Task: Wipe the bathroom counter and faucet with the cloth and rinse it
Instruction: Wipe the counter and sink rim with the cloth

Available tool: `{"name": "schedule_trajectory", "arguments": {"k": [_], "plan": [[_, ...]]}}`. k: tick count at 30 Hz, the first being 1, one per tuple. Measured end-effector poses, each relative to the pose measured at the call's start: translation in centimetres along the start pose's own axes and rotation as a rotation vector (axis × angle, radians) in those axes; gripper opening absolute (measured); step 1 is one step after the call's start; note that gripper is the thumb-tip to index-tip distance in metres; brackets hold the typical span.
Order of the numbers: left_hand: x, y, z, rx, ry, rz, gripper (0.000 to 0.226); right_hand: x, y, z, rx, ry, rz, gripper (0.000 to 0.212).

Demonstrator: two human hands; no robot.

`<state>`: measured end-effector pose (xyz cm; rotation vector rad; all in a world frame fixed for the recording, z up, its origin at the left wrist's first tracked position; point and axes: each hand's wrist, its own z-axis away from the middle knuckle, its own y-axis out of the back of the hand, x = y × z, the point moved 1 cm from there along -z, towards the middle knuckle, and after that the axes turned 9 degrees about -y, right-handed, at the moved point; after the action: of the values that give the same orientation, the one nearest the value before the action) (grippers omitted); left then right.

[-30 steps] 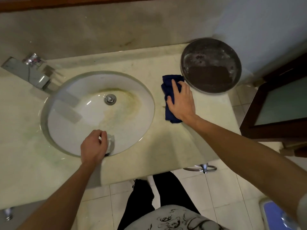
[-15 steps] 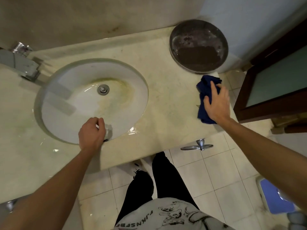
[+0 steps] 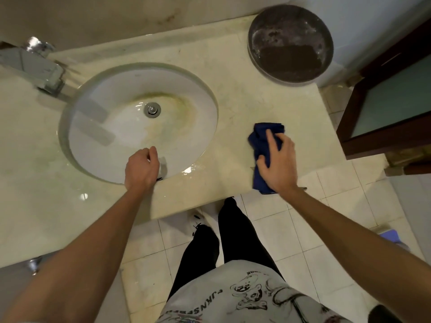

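A dark blue cloth (image 3: 257, 138) lies on the pale stone counter (image 3: 233, 99), right of the sink and close to the front edge. My right hand (image 3: 278, 164) presses flat on the cloth with fingers spread. My left hand (image 3: 140, 169) rests on the front rim of the white oval sink (image 3: 105, 131), fingers curled over the rim's edge. The chrome faucet (image 3: 35, 66) stands at the back left, away from both hands. Yellowish stains ring the drain (image 3: 152, 109).
A round dark metal pan (image 3: 290, 45) sits at the counter's back right corner. A dark wooden door frame (image 3: 349, 143) stands just past the counter's right end. Wet patches shine along the front of the counter. My legs stand on the tiled floor below.
My right hand has slid the cloth from beside the pan out to the counter's right edge, then back left toward the front edge. My left hand stayed on the sink rim.
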<state>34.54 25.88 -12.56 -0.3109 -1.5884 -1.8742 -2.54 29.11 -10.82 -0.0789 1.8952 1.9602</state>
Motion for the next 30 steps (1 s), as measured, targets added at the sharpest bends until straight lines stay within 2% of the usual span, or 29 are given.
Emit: {"name": "schedule_trajectory", "arguments": {"k": [6,9,11,13,15,17,19,22,25,27,30], "plan": [[-0.5,0.5,-0.5,-0.159,0.078,0.122,0.077,-11.3,-3.9,5.0,-0.080,0.105,0.019,0.074],[-0.3,0.6,-1.2,-0.452,0.099,0.192,0.072,-17.6,-6.3,7.5,-0.134,0.236,-0.011,0.073],[0.3,1.1,-1.4,-0.640,0.194,0.501,0.073,-22.0,-8.1,8.3,-0.159,0.295,-0.057,0.067],[0.3,2.8,-1.7,-0.586,0.311,0.824,0.088,-26.0,-9.4,8.0,-0.172,0.251,-0.099,0.063],[-0.5,4.8,-2.3,-0.464,0.329,0.968,0.089,-29.2,-10.2,7.2,-0.187,0.241,-0.123,0.061],[-1.0,6.7,-2.9,-0.391,0.313,1.000,0.071,-30.8,-10.4,6.1,-0.214,0.303,-0.198,0.057],[-0.1,8.0,-3.3,-0.395,0.298,0.934,0.047,-30.9,-9.8,5.0,-0.206,0.343,-0.294,0.049],[3.9,8.0,-4.4,-0.322,0.318,0.919,0.030,-29.2,-7.6,3.2,-0.160,0.277,-0.414,0.045],[9.7,6.2,-5.4,-0.280,0.306,1.063,0.029,-25.3,-4.2,-0.6,-0.186,0.172,-0.443,0.062],[14.0,4.9,-5.6,-0.370,0.299,1.189,0.025,-22.2,-1.4,-4.1,-0.237,0.190,-0.491,0.073],[19.2,3.9,-6.0,-0.378,0.316,1.409,0.032,-18.5,2.9,-9.6,-0.196,0.277,-0.444,0.067]]}}
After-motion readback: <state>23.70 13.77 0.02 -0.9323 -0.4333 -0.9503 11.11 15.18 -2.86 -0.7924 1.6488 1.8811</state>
